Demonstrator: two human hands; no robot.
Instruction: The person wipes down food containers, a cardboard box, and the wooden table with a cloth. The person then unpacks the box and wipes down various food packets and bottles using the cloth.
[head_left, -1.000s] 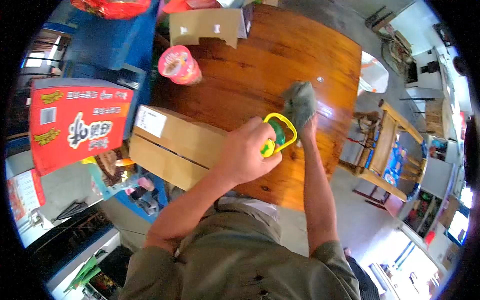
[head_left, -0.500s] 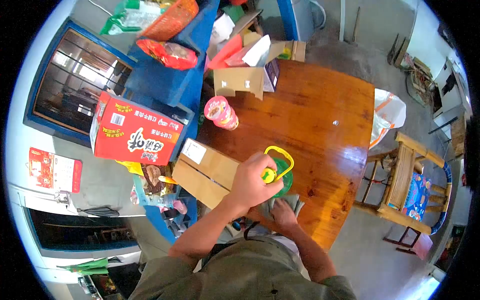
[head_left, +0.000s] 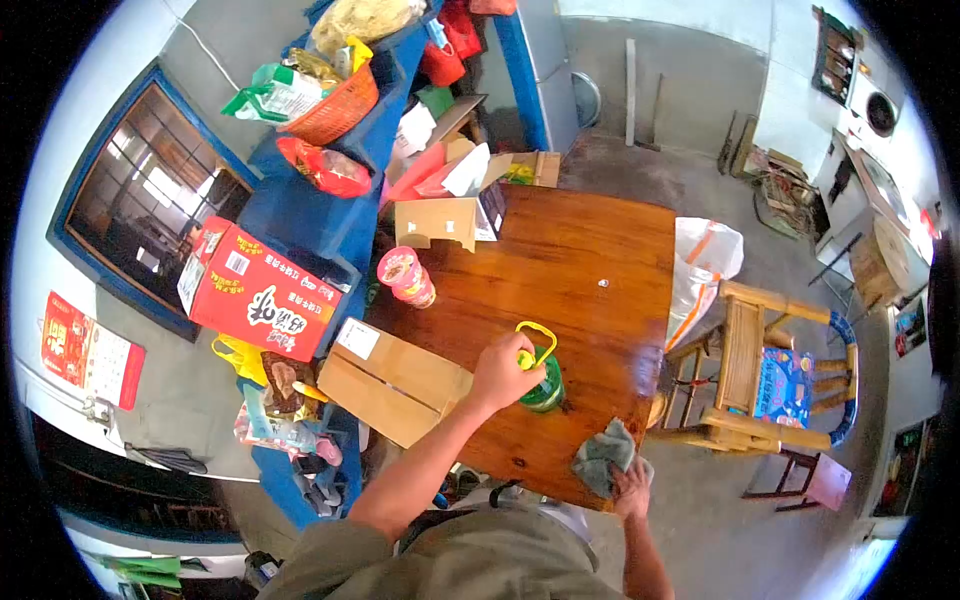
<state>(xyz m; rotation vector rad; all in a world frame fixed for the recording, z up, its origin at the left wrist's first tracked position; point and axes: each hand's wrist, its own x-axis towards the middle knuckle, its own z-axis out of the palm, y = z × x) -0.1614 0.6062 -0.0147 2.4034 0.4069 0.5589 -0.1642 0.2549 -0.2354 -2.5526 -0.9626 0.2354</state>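
Note:
My left hand [head_left: 503, 370] is closed around the yellow top of a green see-through bottle [head_left: 545, 392]. A yellow loop handle [head_left: 541, 333] sticks up past my fingers. The bottle is over the wooden table [head_left: 560, 260]; whether its base touches the wood I cannot tell. At the near right edge of the table, my right hand [head_left: 632, 487] grips a crumpled grey cloth [head_left: 604, 456]. Part of the cloth lies on the tabletop, and my fingers are partly hidden in its folds.
Left of the bottle lies a closed cardboard box [head_left: 395, 385], near a pink instant noodle cup [head_left: 407, 277]. A red noodle carton [head_left: 262, 290] stands further left. An open box [head_left: 435, 220] sits at the far end. Right of the table are a bamboo chair [head_left: 740, 350] and a white bag [head_left: 705, 265].
My right hand has moved the cloth rightward, away from the bottle, to the table's near right edge. My left hand still grips the bottle's top. The camera view has shifted.

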